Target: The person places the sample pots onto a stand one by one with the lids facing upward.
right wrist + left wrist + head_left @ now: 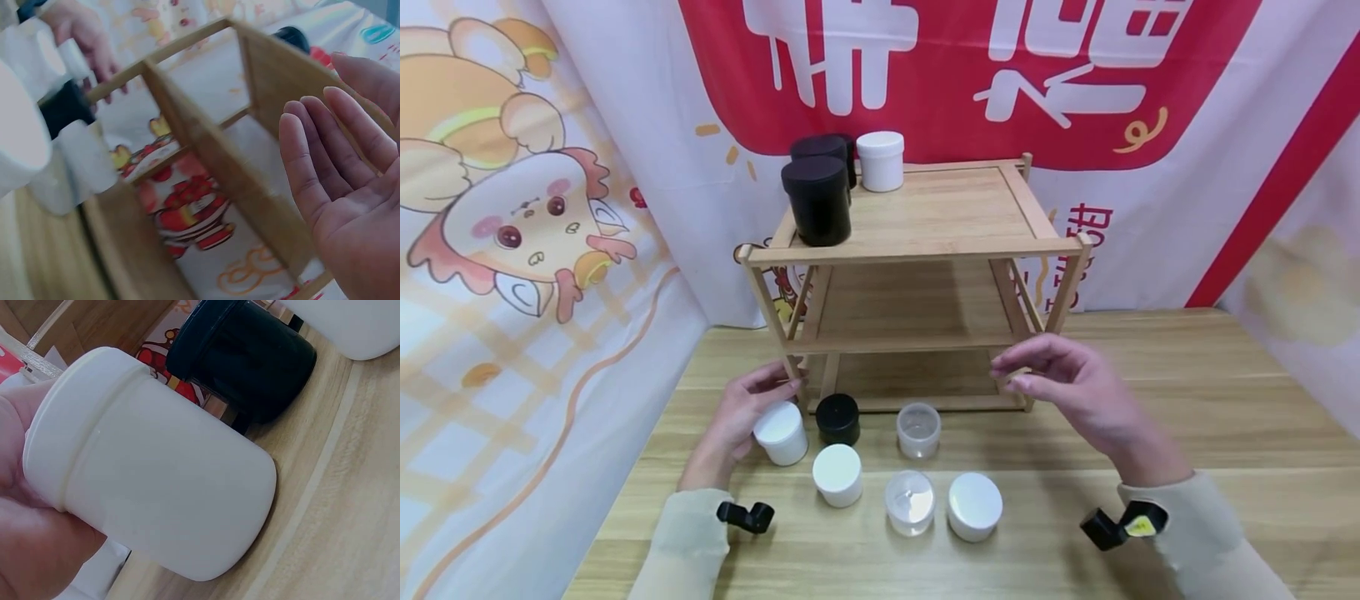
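Note:
My left hand (751,408) is at the front left leg of a wooden three-tier rack (917,248), fingertips at the leg; whether they touch it is hard to tell. Just in front of that hand stands a lidded white jar (169,469), which covers part of it in the left wrist view. Beside this jar is a short black jar (838,419). My right hand (1078,392) hovers by the rack's front right leg with nothing in it, its fingers loosely extended in the right wrist view (350,162).
Before the rack stand two more white jars (838,475) (975,506) and two clear tubs (918,430) (910,502). On the rack's top tier, black jars (817,200) and a white jar (881,161) stand at the left. Printed cloth (647,167) hangs behind and at the sides.

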The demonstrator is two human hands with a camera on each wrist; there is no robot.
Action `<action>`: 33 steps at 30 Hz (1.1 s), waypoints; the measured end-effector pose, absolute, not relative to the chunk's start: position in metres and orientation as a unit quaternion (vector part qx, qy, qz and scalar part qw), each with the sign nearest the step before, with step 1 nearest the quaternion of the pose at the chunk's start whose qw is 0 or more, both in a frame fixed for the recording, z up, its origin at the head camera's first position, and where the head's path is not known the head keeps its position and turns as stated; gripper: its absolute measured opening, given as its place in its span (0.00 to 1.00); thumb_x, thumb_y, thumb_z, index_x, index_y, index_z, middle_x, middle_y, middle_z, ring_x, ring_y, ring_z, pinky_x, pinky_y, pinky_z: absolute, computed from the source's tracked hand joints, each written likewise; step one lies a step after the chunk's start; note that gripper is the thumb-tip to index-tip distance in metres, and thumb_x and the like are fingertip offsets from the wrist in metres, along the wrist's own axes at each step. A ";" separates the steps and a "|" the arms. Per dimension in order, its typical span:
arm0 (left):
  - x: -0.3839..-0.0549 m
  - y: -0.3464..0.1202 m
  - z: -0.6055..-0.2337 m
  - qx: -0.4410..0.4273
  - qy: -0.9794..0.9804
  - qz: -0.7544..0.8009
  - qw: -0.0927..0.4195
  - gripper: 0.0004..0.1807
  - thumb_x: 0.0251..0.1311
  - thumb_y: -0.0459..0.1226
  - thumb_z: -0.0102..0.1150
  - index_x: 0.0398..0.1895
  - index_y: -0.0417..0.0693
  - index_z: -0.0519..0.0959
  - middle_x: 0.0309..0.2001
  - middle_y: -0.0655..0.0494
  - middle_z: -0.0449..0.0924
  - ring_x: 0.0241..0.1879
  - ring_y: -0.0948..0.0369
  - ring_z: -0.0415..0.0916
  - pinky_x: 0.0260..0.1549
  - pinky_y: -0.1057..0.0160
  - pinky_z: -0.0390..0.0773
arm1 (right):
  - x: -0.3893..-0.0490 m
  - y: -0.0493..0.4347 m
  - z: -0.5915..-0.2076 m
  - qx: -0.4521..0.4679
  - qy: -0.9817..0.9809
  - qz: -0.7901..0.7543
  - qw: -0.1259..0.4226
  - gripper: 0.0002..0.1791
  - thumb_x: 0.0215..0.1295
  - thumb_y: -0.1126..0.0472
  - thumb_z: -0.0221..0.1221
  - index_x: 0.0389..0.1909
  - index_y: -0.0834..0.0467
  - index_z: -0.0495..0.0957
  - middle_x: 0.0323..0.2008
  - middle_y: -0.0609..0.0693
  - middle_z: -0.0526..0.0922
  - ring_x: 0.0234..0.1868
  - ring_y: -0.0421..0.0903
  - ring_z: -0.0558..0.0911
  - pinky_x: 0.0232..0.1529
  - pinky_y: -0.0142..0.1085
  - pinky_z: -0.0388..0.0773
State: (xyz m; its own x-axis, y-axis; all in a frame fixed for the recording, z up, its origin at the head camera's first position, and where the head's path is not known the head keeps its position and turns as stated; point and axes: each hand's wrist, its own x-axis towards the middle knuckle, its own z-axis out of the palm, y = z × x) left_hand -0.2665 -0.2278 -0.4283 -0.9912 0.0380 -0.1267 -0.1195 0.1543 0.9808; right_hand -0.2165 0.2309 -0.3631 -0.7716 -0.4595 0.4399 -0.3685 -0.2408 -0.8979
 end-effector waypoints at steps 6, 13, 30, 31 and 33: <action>-0.267 -0.228 -0.430 -0.020 0.754 0.654 0.059 0.32 0.72 0.37 0.68 0.77 0.41 0.73 0.67 0.48 0.84 0.52 0.65 0.84 0.51 0.67 0.85 | -0.220 0.230 -0.387 -0.278 0.658 -0.697 0.060 0.17 0.73 0.78 0.59 0.58 0.61 0.83 0.53 0.49 0.91 0.54 0.44 0.90 0.56 0.37 0.88; -0.267 -0.228 -0.429 -0.021 0.757 0.650 0.059 0.32 0.72 0.38 0.68 0.77 0.41 0.72 0.64 0.52 0.86 0.51 0.66 0.84 0.51 0.67 0.84 | -0.222 0.234 -0.412 -0.254 0.700 -0.659 0.105 0.19 0.70 0.73 0.65 0.61 0.67 0.80 0.55 0.49 0.90 0.56 0.48 0.89 0.57 0.36 0.87; -0.268 -0.230 -0.432 -0.005 0.759 0.648 0.059 0.32 0.72 0.39 0.68 0.77 0.42 0.72 0.57 0.65 0.90 0.53 0.68 0.85 0.53 0.67 0.84 | -0.222 0.234 -0.446 -0.350 0.661 -0.616 0.246 0.24 0.69 0.74 0.65 0.64 0.75 0.74 0.60 0.80 0.79 0.59 0.58 0.87 0.64 0.43 0.85; -0.268 -0.231 -0.432 -0.005 0.758 0.649 0.058 0.32 0.72 0.39 0.69 0.77 0.43 0.73 0.57 0.66 0.90 0.53 0.68 0.85 0.53 0.67 0.84 | -0.222 0.234 -0.447 -0.353 0.659 -0.614 0.253 0.25 0.69 0.73 0.66 0.64 0.75 0.73 0.61 0.80 0.78 0.60 0.58 0.87 0.64 0.44 0.85; -0.266 -0.232 -0.432 -0.009 0.760 0.648 0.060 0.33 0.72 0.39 0.69 0.77 0.43 0.72 0.56 0.68 0.90 0.53 0.69 0.85 0.53 0.68 0.83 | -0.222 0.234 -0.452 -0.360 0.654 -0.611 0.266 0.27 0.68 0.72 0.67 0.65 0.75 0.73 0.62 0.80 0.78 0.60 0.57 0.87 0.65 0.45 0.84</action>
State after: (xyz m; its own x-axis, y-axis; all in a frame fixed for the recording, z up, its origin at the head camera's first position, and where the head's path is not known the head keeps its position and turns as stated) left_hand -0.2661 -0.2318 -0.4323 -0.9926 0.0636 -0.1037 -0.0924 0.1611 0.9826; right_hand -0.2220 0.2342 -0.4517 -0.5998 -0.7948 0.0924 -0.1461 -0.0047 -0.9893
